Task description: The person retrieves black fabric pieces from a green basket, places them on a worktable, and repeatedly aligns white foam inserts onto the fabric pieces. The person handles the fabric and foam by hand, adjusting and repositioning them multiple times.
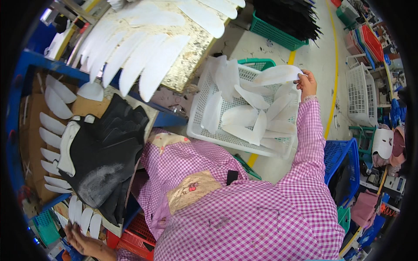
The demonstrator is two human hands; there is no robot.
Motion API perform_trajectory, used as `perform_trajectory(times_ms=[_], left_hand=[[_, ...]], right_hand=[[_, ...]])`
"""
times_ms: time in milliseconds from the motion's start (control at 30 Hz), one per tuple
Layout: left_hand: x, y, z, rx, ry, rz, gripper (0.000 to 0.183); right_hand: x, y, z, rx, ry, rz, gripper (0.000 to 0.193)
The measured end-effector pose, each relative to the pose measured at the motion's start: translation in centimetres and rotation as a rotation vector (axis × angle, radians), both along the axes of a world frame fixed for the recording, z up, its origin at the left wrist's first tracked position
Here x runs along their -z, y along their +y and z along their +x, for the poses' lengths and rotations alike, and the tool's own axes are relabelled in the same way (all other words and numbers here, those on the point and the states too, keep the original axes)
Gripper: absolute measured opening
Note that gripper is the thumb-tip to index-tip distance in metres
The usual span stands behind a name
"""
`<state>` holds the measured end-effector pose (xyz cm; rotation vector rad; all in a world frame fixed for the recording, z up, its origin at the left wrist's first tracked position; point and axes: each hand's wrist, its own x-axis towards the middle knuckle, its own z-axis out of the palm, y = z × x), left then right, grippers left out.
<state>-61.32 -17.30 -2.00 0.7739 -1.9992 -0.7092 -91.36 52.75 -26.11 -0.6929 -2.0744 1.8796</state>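
My right hand (307, 85), arm stretched forward, pinches the end of a white curved insole-shaped piece (275, 75). That piece is held over the far right part of a white plastic basket (192, 116), where several similar white pieces (239, 116) lie loosely. Low on the left, my left hand (82, 242) has its fingers extended beside a row of small white curved pieces (85, 219) at the bench edge. It appears to hold nothing. A stack of black cut pieces (102, 150) lies above it, with a white curved piece (68, 150) on its left side.
A speckled worktable (176, 74) carries many overlapping white pieces (130, 61). Beyond the basket stands a green crate (278, 35) of black pieces. A blue basket (342, 163) is right of my arm; a red crate (133, 243) sits near my left forearm.
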Motion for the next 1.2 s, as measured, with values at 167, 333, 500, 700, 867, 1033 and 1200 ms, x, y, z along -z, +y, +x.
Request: perform_trajectory(times_ms=[167, 333, 500, 700, 867, 1033, 1200], left_hand=[[1.8, 5.3, -4.2, 0.448, -0.042, 0.267, 0.037], [-2.3, 7.6, -5.2, 0.979, -0.246, 0.088, 0.094], [-8.5, 7.9, -2.6, 1.245, -0.461, -0.504, 0.086], [-9.5, 6.8, -0.6, 1.383, -0.548, -0.348, 0.091], [-8.7, 4.4, 1.2, 1.323, -0.437, -0.392, 0.078], [-7.4, -0.6, 3.9, 0.91, -0.084, -0.258, 0.077], [-4.7, -1.5, 3.8, 0.609, -0.213, -0.251, 0.077]], right_hand=[[-11.0, -12.8, 3.0, -0.436, 0.226, -0.382, 0.032], [-18.0, -28.0, 2.8, -1.022, 0.177, -0.694, 0.023], [-21.4, -43.6, 2.7, -1.419, -0.16, -0.508, 0.019], [-22.9, -55.1, 6.4, -1.823, -0.353, -0.349, 0.021], [-22.9, -58.0, 8.0, -1.88, -0.415, -0.42, 0.031], [-20.5, -57.5, 8.7, -1.866, -0.339, -0.49, 0.028], [-20.1, -58.2, 10.3, -1.672, -0.095, -0.328, 0.026]])
